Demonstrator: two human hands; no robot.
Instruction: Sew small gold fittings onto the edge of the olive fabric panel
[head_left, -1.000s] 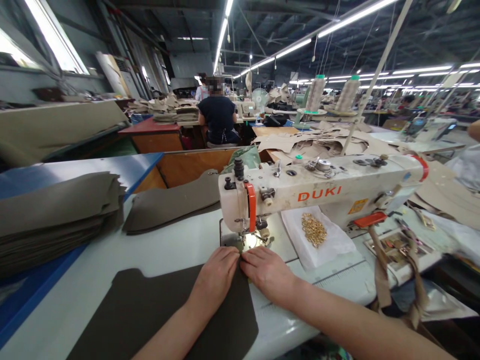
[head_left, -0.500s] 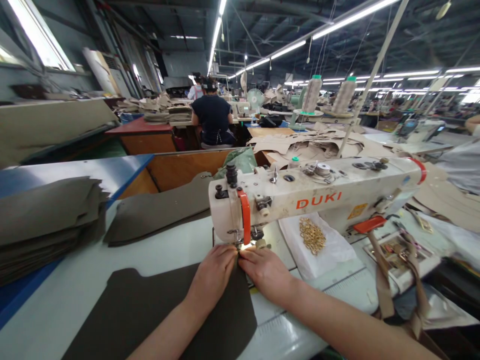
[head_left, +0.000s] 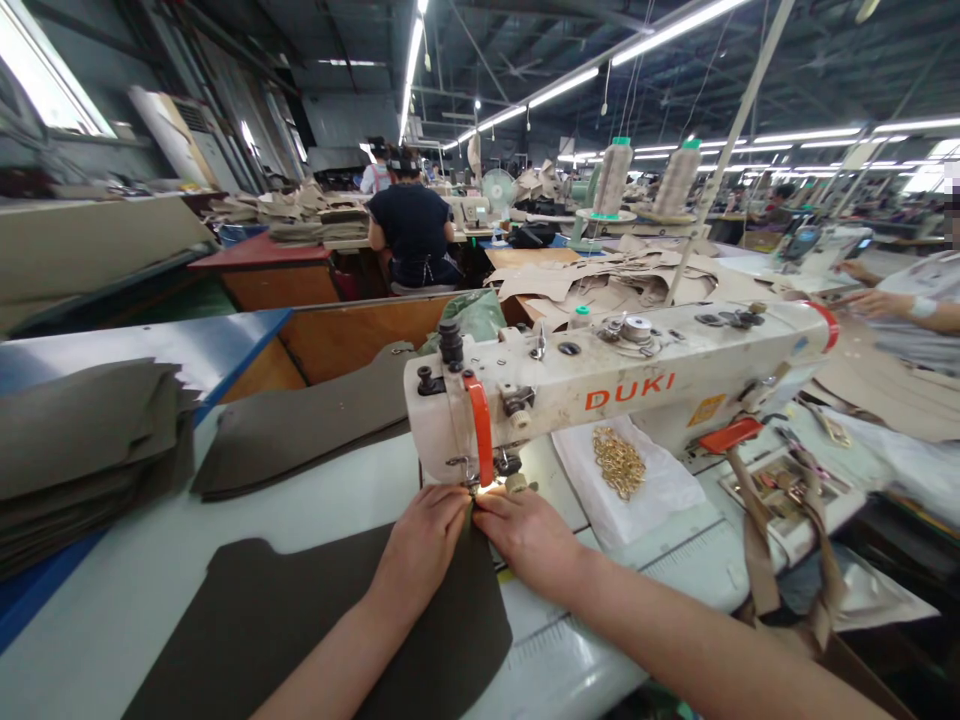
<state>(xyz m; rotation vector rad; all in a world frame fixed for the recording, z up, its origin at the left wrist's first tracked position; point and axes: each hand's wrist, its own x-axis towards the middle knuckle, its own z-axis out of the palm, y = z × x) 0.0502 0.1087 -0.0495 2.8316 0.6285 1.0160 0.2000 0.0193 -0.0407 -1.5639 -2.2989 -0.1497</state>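
A white sewing machine (head_left: 555,390) with an orange guard stands before me, its needle area lit. Under its head lies the top edge of a dark olive fabric panel (head_left: 300,610), which spreads toward me over the pale table. My left hand (head_left: 426,530) presses and pinches the panel's edge just left of the presser foot. Close by on the right, my right hand (head_left: 529,535) has its fingers closed at the same edge. The thumbs and fingertips nearly meet below the foot, and they hide the exact spot they grip.
Stacks of olive panels (head_left: 82,440) lie at left, with another pile (head_left: 307,425) behind. Right of the needle, gold metal rings (head_left: 619,462) rest on a white bag. A parts tray (head_left: 795,495) with hanging straps (head_left: 761,540) sits farther right. Co-workers sit ahead and at right.
The whole view has shifted slightly, so the machine appears a little more to the left. Both hands keep their place at the fabric edge. A co-worker's hands now show at far right.
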